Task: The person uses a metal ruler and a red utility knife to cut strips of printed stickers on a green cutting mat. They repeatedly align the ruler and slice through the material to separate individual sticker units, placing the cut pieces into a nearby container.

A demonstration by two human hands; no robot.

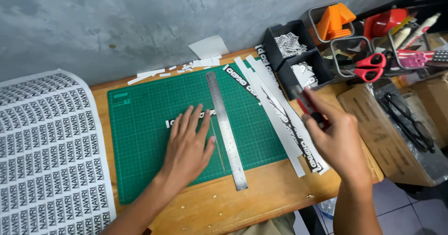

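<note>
My left hand [189,146] lies flat with fingers spread on a green cutting mat [140,137], pressing down a printed sticker strip [173,121]. A long steel ruler [226,127] rests on the mat just right of that hand, running from top to bottom. My right hand [338,141] hovers above the mat's right edge, gripping a red and black utility knife [305,102] with its tip pointing up and left. Several cut white and black printed strips [275,109] lie in a slanted pile under and beside the right hand.
A large printed sticker sheet [46,155] covers the table's left end. Black bins [298,58] with cut stickers, wire cups holding red scissors [371,66] and tools stand at the back right. A cardboard box with black glasses [406,120] is at right. Paper scraps [186,67] line the wall.
</note>
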